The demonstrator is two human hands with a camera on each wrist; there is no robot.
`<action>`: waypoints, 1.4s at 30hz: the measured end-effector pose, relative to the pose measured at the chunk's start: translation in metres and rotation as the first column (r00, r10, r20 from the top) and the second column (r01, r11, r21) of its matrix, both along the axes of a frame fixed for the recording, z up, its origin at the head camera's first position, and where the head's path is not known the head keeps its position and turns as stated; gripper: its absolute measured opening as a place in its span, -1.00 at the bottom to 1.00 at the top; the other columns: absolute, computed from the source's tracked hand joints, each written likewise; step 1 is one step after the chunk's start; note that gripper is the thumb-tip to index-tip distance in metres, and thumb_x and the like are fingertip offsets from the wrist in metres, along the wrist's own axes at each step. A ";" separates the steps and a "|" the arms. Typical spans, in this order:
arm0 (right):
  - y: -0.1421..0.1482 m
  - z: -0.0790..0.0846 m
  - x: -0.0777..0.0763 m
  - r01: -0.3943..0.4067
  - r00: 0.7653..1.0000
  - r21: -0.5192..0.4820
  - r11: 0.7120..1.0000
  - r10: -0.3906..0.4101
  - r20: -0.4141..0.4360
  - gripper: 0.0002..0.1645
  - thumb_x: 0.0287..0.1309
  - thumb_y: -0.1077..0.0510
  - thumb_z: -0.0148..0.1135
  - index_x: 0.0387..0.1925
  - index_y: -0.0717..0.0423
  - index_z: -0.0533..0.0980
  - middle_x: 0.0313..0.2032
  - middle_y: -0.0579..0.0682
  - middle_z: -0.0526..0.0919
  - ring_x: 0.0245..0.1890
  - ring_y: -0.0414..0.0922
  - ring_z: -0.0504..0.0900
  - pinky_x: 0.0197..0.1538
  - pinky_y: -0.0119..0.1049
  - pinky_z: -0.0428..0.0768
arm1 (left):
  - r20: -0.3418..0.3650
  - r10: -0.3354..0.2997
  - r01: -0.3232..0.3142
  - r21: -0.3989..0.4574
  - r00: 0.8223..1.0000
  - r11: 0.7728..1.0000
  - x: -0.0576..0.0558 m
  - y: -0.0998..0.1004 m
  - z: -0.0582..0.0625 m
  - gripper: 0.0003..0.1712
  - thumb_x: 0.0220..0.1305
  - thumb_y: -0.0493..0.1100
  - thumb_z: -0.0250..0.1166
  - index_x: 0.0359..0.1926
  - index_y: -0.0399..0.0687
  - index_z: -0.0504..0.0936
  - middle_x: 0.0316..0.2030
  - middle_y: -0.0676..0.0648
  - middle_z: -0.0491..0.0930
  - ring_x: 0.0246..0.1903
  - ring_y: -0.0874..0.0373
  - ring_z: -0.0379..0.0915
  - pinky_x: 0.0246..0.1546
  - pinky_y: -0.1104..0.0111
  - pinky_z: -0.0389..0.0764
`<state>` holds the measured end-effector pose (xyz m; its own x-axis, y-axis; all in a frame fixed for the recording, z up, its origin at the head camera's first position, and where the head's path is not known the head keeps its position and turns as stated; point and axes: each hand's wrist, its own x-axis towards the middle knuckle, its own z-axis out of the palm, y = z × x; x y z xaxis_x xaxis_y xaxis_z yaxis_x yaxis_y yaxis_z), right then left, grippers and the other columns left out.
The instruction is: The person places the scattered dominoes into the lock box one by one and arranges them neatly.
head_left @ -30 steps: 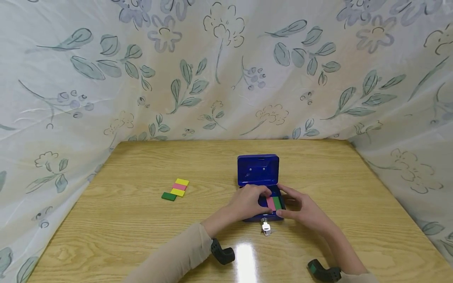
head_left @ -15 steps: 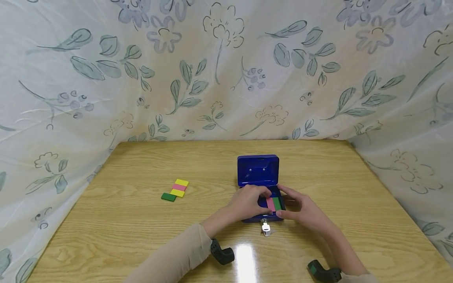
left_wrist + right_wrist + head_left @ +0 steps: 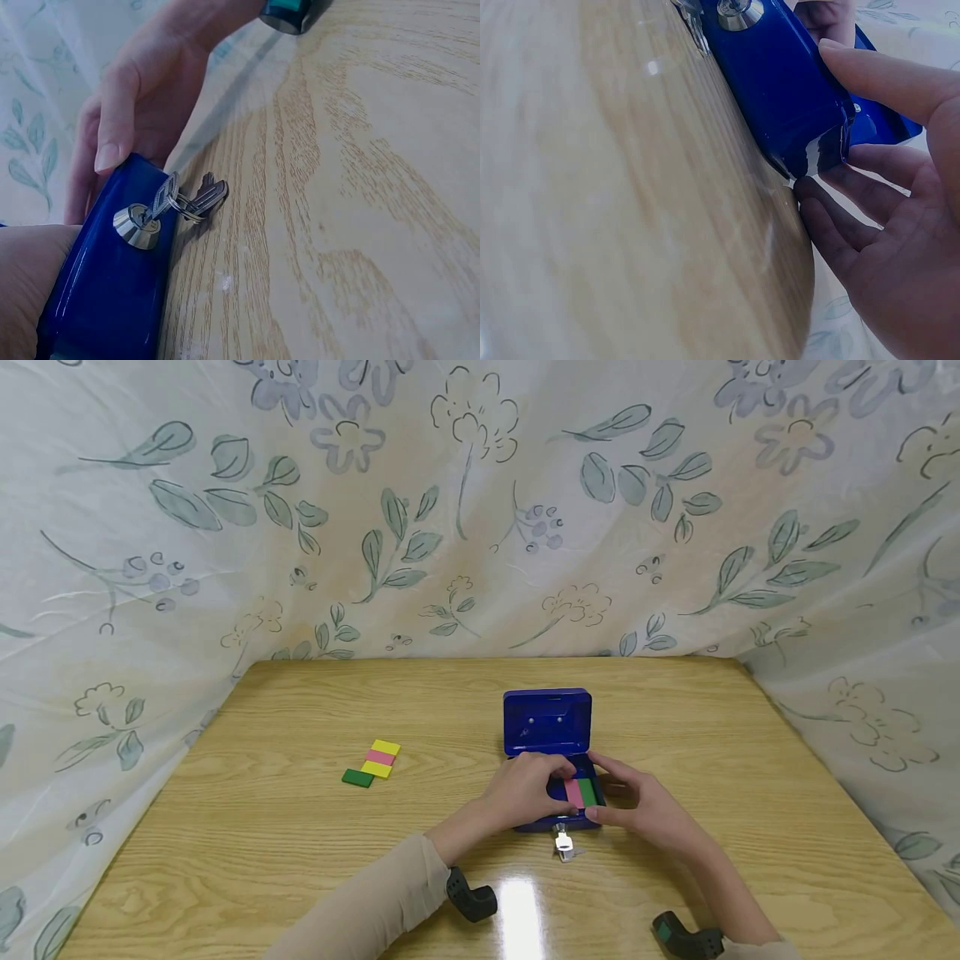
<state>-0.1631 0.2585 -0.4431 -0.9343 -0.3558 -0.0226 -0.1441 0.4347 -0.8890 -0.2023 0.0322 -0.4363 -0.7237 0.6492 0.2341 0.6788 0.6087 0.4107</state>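
A blue metal cash box stands with its lid raised. Inside lie a pink block and a green block, side by side. My left hand reaches in, with thumb and index finger at the two ends of the pink block, pinching it; its other fingers are hidden. My right hand grips the box's right side, its thumb over the rim near the front corner and its fingers along the outside wall, as the right wrist view shows. Keys on a ring hang from the front lock.
Left of the box, two yellow blocks with a pink block between them lie in a row on the wooden table. A dark green block lies beside them. A floral cloth hangs behind the table.
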 end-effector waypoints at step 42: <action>0.000 0.002 0.001 -0.002 1.000 0.008 1.000 0.002 -0.009 -0.05 0.12 -0.03 0.45 0.48 -0.10 0.21 0.37 0.17 0.30 0.27 0.23 0.36 0.23 0.25 0.31 | -0.008 -0.028 0.029 0.107 1.000 0.994 0.000 -0.010 0.003 -0.47 0.10 0.06 0.52 0.00 -0.14 0.66 -0.11 0.02 0.69 -0.10 0.29 0.58 -0.03 0.55 0.49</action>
<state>-0.1624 0.2585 -0.4415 -0.9337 -0.3576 -0.0169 -0.1532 0.4418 -0.8839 -0.2026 0.0221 -0.4331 -0.7036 0.6403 0.3082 0.6981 0.5420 0.4678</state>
